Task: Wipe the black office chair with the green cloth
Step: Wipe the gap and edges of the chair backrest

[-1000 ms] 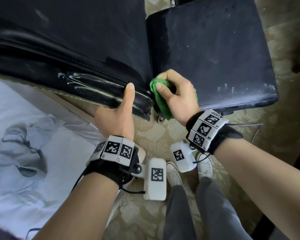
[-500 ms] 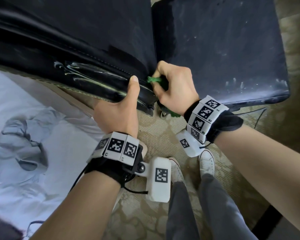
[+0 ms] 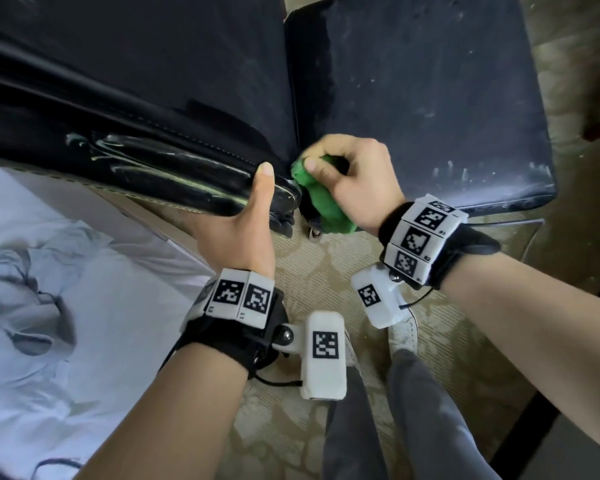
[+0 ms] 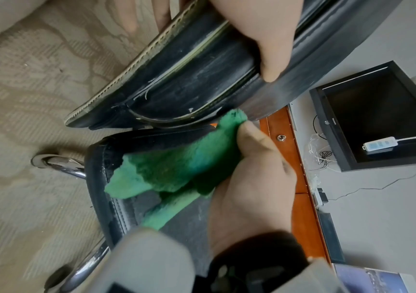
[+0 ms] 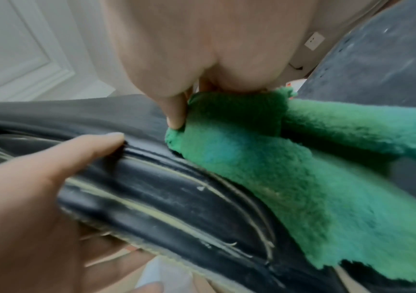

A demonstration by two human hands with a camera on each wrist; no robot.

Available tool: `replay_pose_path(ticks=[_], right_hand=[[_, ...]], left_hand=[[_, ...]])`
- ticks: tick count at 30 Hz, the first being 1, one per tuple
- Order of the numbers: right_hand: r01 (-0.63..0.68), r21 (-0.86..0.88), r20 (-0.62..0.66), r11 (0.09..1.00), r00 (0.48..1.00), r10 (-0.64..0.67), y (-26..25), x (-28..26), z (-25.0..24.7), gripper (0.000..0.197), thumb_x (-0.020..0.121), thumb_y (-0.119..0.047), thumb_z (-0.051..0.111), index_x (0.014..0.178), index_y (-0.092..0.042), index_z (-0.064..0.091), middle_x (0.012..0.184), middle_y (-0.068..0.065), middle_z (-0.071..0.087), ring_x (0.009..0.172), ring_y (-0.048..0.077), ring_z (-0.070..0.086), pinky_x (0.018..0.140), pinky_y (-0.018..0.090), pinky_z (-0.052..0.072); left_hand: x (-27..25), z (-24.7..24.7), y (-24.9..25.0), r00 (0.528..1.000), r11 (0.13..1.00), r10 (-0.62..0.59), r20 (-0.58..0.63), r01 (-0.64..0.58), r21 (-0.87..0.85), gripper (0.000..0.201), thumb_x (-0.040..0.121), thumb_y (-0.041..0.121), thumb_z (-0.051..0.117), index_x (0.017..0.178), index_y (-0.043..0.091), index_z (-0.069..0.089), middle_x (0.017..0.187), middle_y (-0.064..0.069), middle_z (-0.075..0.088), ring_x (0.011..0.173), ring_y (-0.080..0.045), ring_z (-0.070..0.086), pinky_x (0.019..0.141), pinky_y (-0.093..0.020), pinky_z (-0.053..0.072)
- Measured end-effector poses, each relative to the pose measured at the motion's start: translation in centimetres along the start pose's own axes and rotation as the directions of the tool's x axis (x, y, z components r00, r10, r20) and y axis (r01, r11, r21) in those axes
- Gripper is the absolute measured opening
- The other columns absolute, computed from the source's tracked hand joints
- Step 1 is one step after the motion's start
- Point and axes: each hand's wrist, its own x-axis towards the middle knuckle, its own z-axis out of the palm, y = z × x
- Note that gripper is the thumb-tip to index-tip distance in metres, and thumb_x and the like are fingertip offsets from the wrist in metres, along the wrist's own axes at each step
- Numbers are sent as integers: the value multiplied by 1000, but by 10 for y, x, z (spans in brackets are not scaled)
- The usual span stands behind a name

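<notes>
The black office chair lies tipped: its backrest [image 3: 136,109] fills the upper left, its dusty seat [image 3: 430,98] the upper right. My left hand [image 3: 243,216] grips the backrest's worn lower edge [image 4: 189,79], thumb on top and fingers underneath. My right hand [image 3: 347,174] holds the bunched green cloth [image 3: 323,202] in the gap where backrest meets seat. The left wrist view shows the green cloth [image 4: 176,168] draped over the seat's corner. In the right wrist view the green cloth [image 5: 277,168] presses against the cracked edge [image 5: 176,188], near my left thumb [image 5: 89,148].
White bedding [image 3: 49,306] lies at the left. Patterned carpet [image 3: 309,271] runs under the chair, with my legs and shoes [image 3: 402,327] below. A chrome chair leg with a caster [image 4: 51,162] sticks out. A black monitor [image 4: 377,115] and cables sit beyond an orange-brown desk edge [image 4: 289,158].
My right hand pushed the cloth deeper into the gap, then drew it back toward me, so more green shows now. My left hand keeps its hold on the backrest edge.
</notes>
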Motion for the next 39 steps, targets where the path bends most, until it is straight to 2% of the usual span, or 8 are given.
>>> replay_pose_path(ticks=[6, 9, 16, 23, 27, 31, 34, 39], right_hand=[[111, 55, -72, 992, 992, -107, -1, -3, 18, 6, 82, -7, 74, 83, -13, 72, 77, -5, 70, 74, 6, 65, 73, 20, 53], [190, -15, -28, 982, 981, -190, -1, -2, 17, 11, 80, -3, 69, 86, -7, 61, 73, 1, 65, 66, 14, 59, 65, 28, 52], [177, -303, 116, 936, 982, -148, 18, 2, 16, 21, 81, -20, 56, 89, -30, 38, 68, -1, 55, 55, 23, 52, 50, 49, 52], [270, -154, 63, 951, 963, -263, 5, -1, 18, 20, 78, 0, 63, 87, -8, 47, 68, 5, 55, 57, 18, 42, 56, 24, 40], [157, -185, 121, 970, 983, -136, 30, 1, 21, 23, 78, 2, 61, 91, -11, 48, 70, 6, 59, 55, 15, 47, 55, 24, 43], [-47, 0, -60, 999, 997, 47, 53, -3, 19, 24, 80, 4, 70, 97, -9, 60, 86, -3, 69, 76, -8, 63, 73, 6, 47], [-161, 18, -123, 987, 979, 162, 70, -6, 20, 18, 80, -8, 77, 92, -20, 71, 87, -10, 71, 85, 0, 66, 81, 12, 51], [-37, 43, -132, 998, 990, 42, 67, -9, 31, 7, 81, -13, 77, 82, -19, 74, 84, -8, 70, 81, 4, 65, 75, 17, 52]], left_hand=[[3, -3, -4, 1000, 994, -9, -17, 10, 106, 50, 71, 49, 84, 98, 46, 42, 95, 33, 59, 90, 24, 55, 77, 5, 36], [2, -2, -7, 1000, 992, -13, -18, 15, 121, 58, 71, 51, 83, 104, 44, 36, 92, 34, 56, 86, 26, 52, 74, 6, 35], [3, -2, -7, 999, 988, -16, -39, 22, 154, 65, 70, 54, 82, 116, 40, 37, 92, 34, 60, 85, 25, 55, 74, 7, 35], [4, 0, -10, 999, 992, 18, -50, -11, 123, 80, 69, 54, 82, 134, 29, 43, 93, 36, 59, 88, 24, 56, 78, 4, 37], [5, 0, -10, 999, 996, 24, -41, -20, 83, 79, 71, 51, 82, 135, 31, 42, 99, 37, 60, 95, 23, 57, 85, -1, 38], [6, 3, -22, 999, 1000, 0, 32, 0, 21, 92, 72, 47, 84, 144, 26, 30, 121, 28, 57, 107, 19, 56, 96, -11, 43], [3, 11, -33, 996, 998, -44, 72, 42, 40, 107, 63, 60, 83, 147, 20, 30, 133, 18, 56, 117, 11, 55, 105, -19, 44], [1, 20, -43, 999, 997, -49, 19, 47, 53, 96, 67, 55, 84, 144, 23, 35, 116, 23, 61, 96, 23, 55, 81, 3, 39]])
